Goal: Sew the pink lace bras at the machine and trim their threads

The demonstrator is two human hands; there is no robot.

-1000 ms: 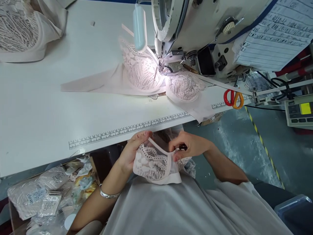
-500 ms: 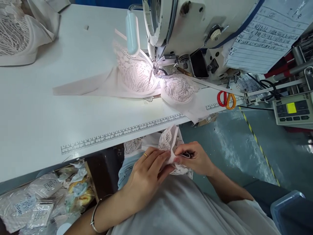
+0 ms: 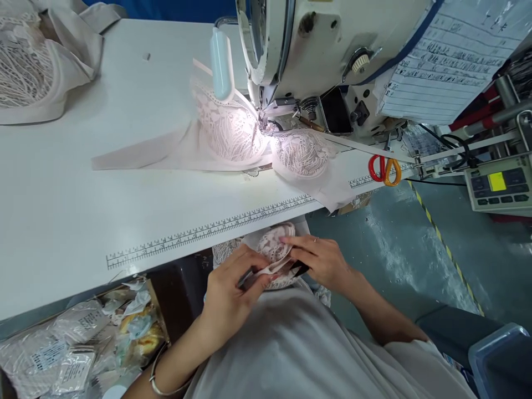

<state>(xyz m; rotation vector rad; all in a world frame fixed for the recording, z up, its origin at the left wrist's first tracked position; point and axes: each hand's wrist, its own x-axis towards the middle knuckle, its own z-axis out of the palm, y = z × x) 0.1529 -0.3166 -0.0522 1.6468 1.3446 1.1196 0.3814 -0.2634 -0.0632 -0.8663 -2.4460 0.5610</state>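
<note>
A pale pink lace bra lies bunched over my lap, just below the table edge. My left hand is closed on it, pinching its edge band between thumb and fingers. From the other side, my right hand grips the cup edge with its fingers. A small dark tool shows under the right fingers; its kind is mostly hidden. Another pink lace bra lies on the table, its middle beneath the needle area of the lit sewing machine.
Red and orange-handled scissors lie at the table's right edge, by a narrow tape running to the machine. A ruler strip follows the front edge. More bras lie at the far left. Below is a drawer of plastic packets.
The bra in my lap has been turned so its cup faces up. My left hand has shifted left and lower, and my right fingers have moved onto the cup edge.
</note>
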